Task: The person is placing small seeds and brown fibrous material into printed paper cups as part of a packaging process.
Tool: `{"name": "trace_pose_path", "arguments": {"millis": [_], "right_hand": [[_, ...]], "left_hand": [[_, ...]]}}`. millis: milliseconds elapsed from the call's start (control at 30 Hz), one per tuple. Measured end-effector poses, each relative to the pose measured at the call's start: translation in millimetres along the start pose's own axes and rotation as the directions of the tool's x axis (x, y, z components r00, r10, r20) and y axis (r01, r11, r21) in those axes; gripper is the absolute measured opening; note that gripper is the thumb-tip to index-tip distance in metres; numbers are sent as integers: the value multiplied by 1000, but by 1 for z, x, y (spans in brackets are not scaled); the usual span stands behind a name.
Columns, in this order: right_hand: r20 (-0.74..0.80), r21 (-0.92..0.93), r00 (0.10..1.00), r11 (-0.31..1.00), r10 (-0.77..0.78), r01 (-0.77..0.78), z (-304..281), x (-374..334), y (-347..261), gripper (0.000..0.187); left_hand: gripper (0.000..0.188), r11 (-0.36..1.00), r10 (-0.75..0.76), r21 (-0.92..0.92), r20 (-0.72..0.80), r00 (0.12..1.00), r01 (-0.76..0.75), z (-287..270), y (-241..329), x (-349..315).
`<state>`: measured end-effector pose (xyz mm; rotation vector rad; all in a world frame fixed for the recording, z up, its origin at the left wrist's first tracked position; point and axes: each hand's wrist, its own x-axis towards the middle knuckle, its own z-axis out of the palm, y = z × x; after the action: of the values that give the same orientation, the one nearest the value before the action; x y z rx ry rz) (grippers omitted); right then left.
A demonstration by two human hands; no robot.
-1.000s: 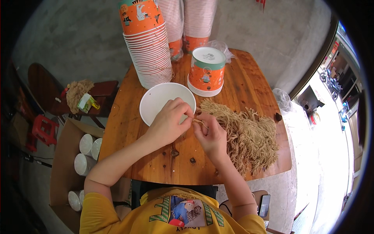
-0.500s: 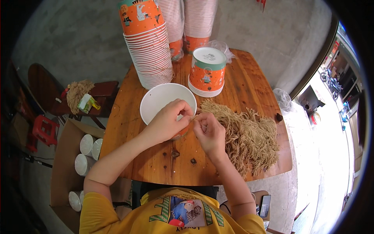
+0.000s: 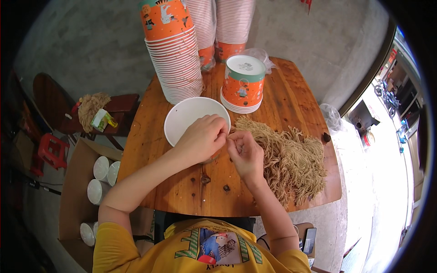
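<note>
A white-lined round paper tub (image 3: 182,119) stands open on the wooden table in front of me. My left hand (image 3: 203,136) is over its right rim, fingers curled down and pinched. Close beside it, my right hand (image 3: 246,154) is also closed, thumb against the index finger. The two hands almost meet at their fingertips. Whatever lies in either pinch is too small or too hidden to make out. Just right of my right hand spreads a heap of tan, yarn-like strands (image 3: 291,159).
Tall stacks of orange paper tubs (image 3: 175,59) rise at the back. An upside-down orange tub (image 3: 243,86) sits behind the strands. At lower left, a cardboard box (image 3: 75,191) holds white-topped tubs. A bench (image 3: 122,107) carries more strands, and a red stool (image 3: 53,150) stands nearby.
My left hand has turned slightly, its fingers curling tighter and its thumb no longer showing. My right hand has barely moved. A thin tan bit between the fingertips has dropped out of sight.
</note>
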<state>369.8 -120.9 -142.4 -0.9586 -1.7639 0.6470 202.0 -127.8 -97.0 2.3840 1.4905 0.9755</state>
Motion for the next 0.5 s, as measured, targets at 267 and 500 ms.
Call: {"name": "trace_pose_path", "arguments": {"millis": [267, 500], "right_hand": [[-7, -34, 1000, 999, 12, -12, 1, 1, 3, 18], [-23, -145, 991, 981, -131, 126, 4, 5, 3, 17]], "left_hand": [[8, 964, -160, -203, 72, 985, 171, -3, 1, -1], [9, 958, -188, -202, 102, 977, 206, -4, -1, 0]]}}
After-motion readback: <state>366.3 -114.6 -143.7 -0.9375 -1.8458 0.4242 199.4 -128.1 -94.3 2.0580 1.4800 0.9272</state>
